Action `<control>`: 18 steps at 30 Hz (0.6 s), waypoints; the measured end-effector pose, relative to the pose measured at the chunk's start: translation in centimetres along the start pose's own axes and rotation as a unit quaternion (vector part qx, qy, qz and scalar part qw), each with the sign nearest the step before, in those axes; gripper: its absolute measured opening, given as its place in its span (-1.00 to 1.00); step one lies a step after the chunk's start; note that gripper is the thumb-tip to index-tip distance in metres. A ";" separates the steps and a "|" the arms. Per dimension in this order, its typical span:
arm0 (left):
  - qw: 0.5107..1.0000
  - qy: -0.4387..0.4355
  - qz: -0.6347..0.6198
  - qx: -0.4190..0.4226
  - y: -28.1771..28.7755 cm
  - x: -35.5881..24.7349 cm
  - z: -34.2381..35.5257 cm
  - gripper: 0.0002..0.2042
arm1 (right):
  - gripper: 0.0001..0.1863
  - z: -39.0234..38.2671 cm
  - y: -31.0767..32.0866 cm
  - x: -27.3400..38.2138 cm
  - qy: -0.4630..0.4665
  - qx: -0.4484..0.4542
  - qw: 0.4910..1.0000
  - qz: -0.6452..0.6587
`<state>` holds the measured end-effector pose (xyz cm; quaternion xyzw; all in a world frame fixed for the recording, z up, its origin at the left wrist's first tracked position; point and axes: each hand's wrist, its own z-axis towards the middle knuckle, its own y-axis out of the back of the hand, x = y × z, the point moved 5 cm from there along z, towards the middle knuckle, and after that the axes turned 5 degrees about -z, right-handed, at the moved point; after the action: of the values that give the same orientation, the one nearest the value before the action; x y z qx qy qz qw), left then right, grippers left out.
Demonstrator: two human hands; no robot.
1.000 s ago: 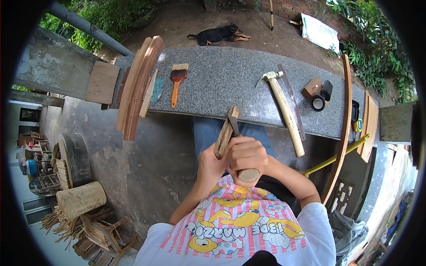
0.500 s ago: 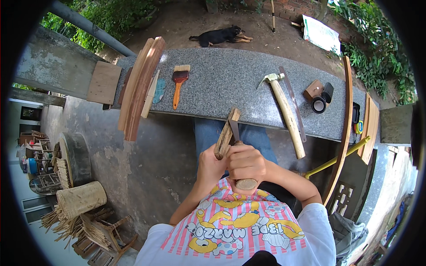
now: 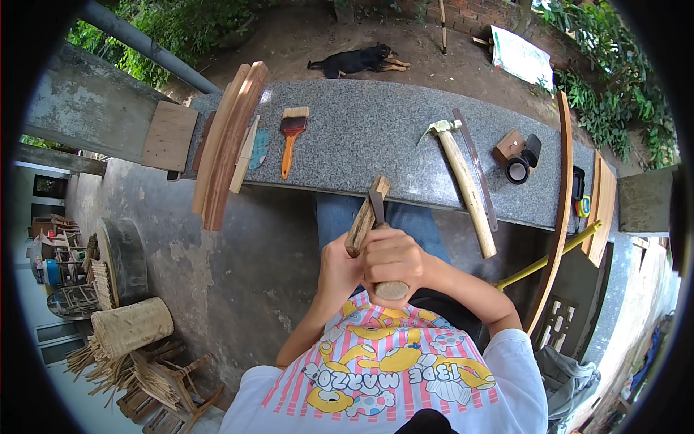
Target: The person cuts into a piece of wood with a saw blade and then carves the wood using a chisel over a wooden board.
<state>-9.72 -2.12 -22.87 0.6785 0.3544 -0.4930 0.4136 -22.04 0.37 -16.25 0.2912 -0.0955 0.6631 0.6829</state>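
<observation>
My left hand (image 3: pixel 338 271) is closed around the near end of a short, dark-streaked wooden stick (image 3: pixel 359 230). The stick's far end rests at the near edge of the grey stone bench (image 3: pixel 332 137). In my right fist (image 3: pixel 395 262) is a chisel (image 3: pixel 377 205) with a round wooden handle, whose butt shows below the fist. Its flat metal blade points away from me, the tip lying on the stick near the far end. Both hands are close together, in front of my chest; the left fingers are partly hidden.
On the bench, a paintbrush (image 3: pixel 293 137) and long wooden strips (image 3: pixel 233 148) lie left. At right are a claw hammer (image 3: pixel 463 181), a thin metal strip (image 3: pixel 475 163), a wooden block (image 3: pixel 509 146), a black-rimmed round item (image 3: pixel 517 171) and a tape measure (image 3: pixel 583 207). A dog (image 3: pixel 358 61) lies beyond.
The chisel has shifted slightly left, its tip moving from beside the stick's right edge onto its top. My right hand has gone a little left, and the stick has shifted slightly.
</observation>
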 end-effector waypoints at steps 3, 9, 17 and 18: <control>0.999 -0.048 0.008 -0.018 -0.1 0.2 -0.2 -0.80 | -0.85 -0.9 -0.3 0.0 0.013 0.015 1.000 -0.003; 0.998 0.034 -0.049 -0.016 0.0 0.0 -0.5 -0.78 | -0.86 -0.8 0.1 -0.3 -0.011 -0.006 1.000 -0.001; 0.999 -0.032 0.019 -0.032 0.1 0.7 0.0 -0.74 | -0.84 -0.4 -0.2 0.2 0.000 -0.014 1.000 0.006; 0.999 -0.032 0.019 -0.033 0.2 0.7 0.0 -0.74 | -0.84 -0.6 -0.4 0.7 0.015 0.001 1.000 0.006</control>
<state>-9.40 -2.16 -23.50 0.6549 0.3440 -0.4948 0.4561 -21.71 1.25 -16.48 0.2813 -0.0860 0.6717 0.6799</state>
